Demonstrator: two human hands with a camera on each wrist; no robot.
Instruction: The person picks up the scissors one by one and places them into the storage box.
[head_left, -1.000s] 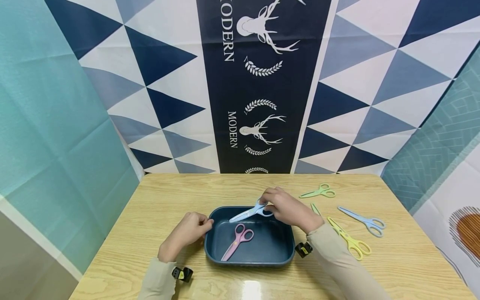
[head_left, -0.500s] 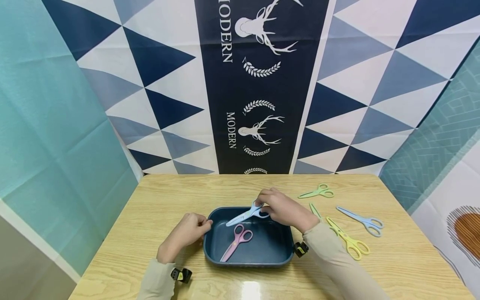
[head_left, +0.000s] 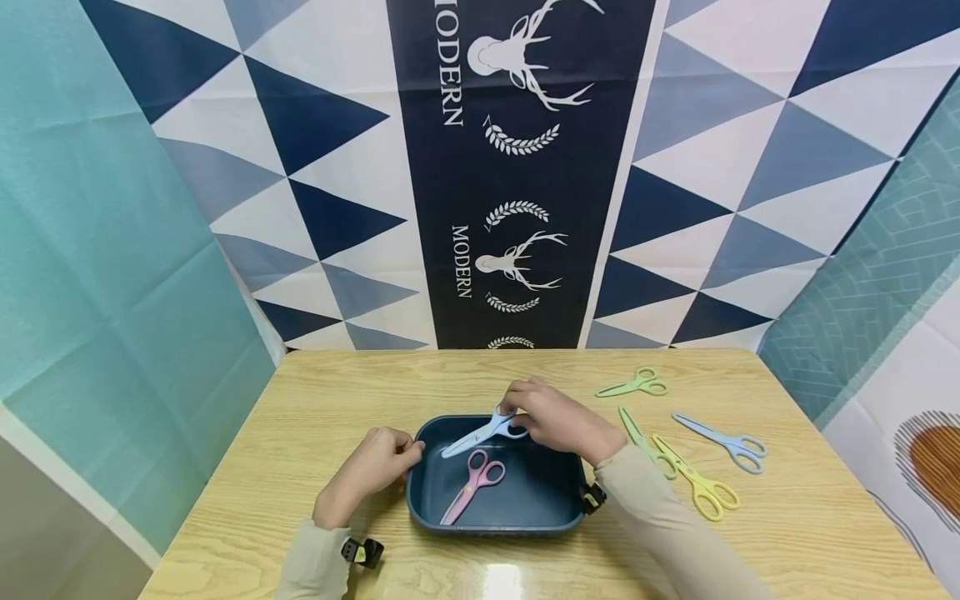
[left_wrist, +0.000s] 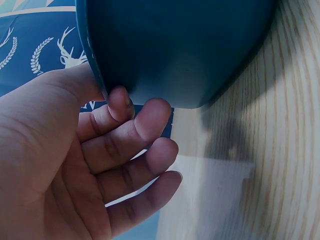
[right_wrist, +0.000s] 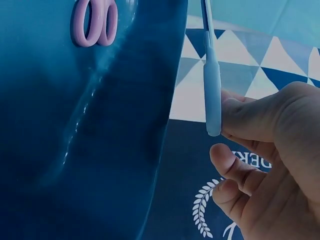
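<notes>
A dark blue rectangular tray (head_left: 495, 530) stands on the table. My left hand (head_left: 372, 468) pinches its left rim; in the left wrist view the thumb and index finger meet at the wall (left_wrist: 165, 55) and the other fingers curl loosely below. Over the tray's back part, my right hand (head_left: 558, 421) grips light blue scissors (head_left: 472, 439) by the handle loops, blades pointing left and down. The right wrist view shows these scissors (right_wrist: 212, 95) edge-on between thumb and fingers. Inside the tray lie pink scissors (head_left: 468, 493), loops toward the back.
Right of the tray, on the wooden table (head_left: 337, 383), lie green scissors (head_left: 637, 382), a second green pair (head_left: 645, 442) partly behind the right sleeve, yellow scissors (head_left: 697, 482) and another blue pair (head_left: 727, 440). A patterned cloth (head_left: 510, 167) hangs behind the table.
My right hand has moved left with the blue scissors, bringing their tips lower over the tray's left side. More of the second green pair shows. The left hand keeps its place at the rim.
</notes>
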